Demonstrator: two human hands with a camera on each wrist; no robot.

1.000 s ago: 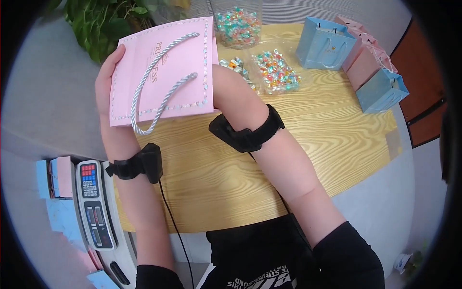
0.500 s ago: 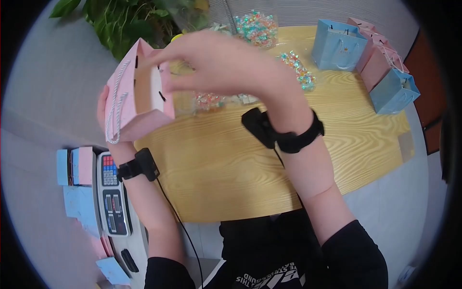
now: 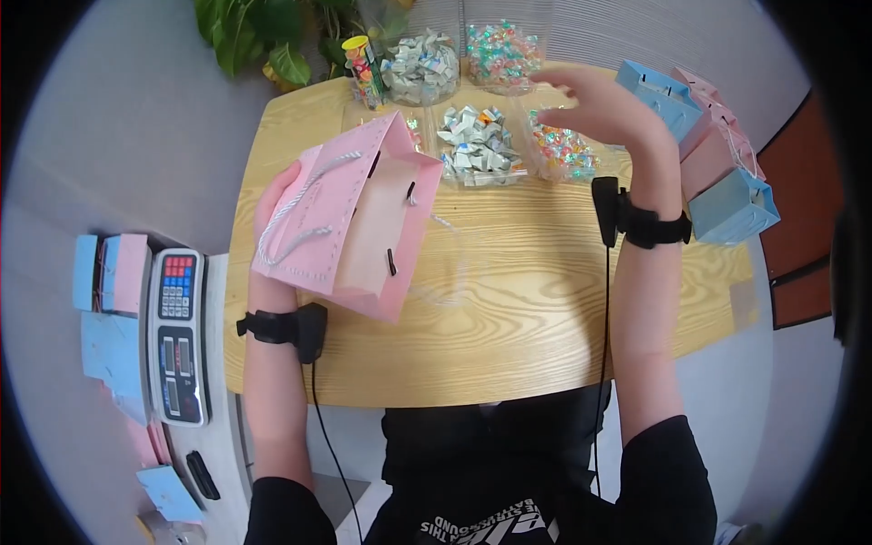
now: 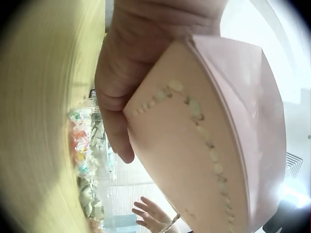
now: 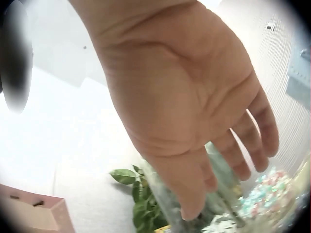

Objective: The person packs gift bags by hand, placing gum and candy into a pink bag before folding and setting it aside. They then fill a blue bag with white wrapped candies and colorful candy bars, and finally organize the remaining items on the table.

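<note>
My left hand [image 3: 274, 193] holds a pink paper gift bag [image 3: 413, 263] by its bottom end, tilted over the table with its mouth facing right. The left wrist view shows the thumb [image 4: 119, 136] lying along the bag's side, while the other fingers are hidden. A twisted silver-white rope handle [image 3: 277, 222] hangs on the printed face. Well apart from the bag, my right hand [image 3: 604, 107] is raised near the tray of colourful wrapped candies [image 3: 561, 153]. Its fingers are spread and the palm [image 5: 194, 92] holds nothing.
Clear containers of white-wrapped candies [image 3: 480, 150] and bright candies [image 3: 504, 59] stand at the back of the wooden table [image 3: 509, 318]. A yellow-capped tube [image 3: 361, 68] is beside a plant [image 3: 250, 36]. Blue gift bags [image 3: 738, 211] and pink ones line the right; a scale [image 3: 182, 341] is left.
The bag has come down and to the right in the head view, its mouth turned into sight. My right hand has left the bag and swung right, over by the candy containers.
</note>
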